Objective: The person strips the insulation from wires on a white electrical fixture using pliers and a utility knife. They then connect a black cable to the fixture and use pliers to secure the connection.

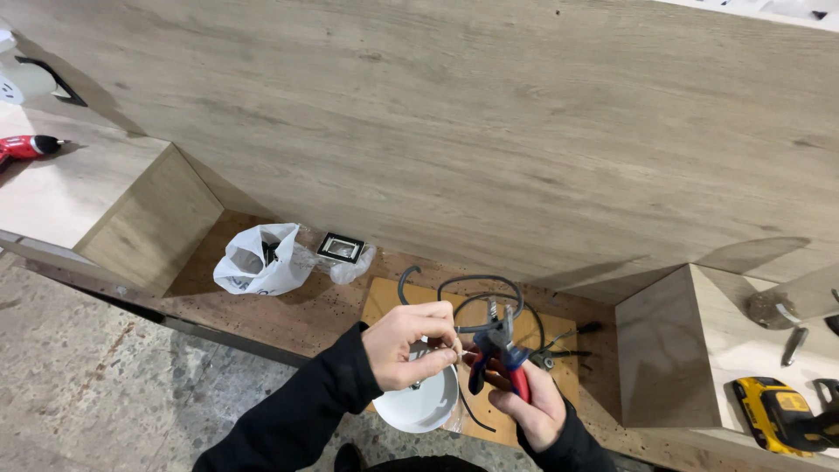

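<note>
My left hand [411, 344] pinches a thin wire end of a black cable [476, 284] that loops over a small wooden board [384, 297]. My right hand [533, 409] grips pliers [500, 350] with red and blue handles, jaws up and close to the pinched wire. Just below my left hand sits a white round lamp base [419, 406]. Both sleeves are black.
A white plastic bag [258, 260] and a small square black-framed part [340, 248] lie on the low ledge to the left. A red tool [26, 147] rests on the left shelf. A yellow power drill [778, 413] lies on the right shelf. A large wood panel [489, 122] stands behind.
</note>
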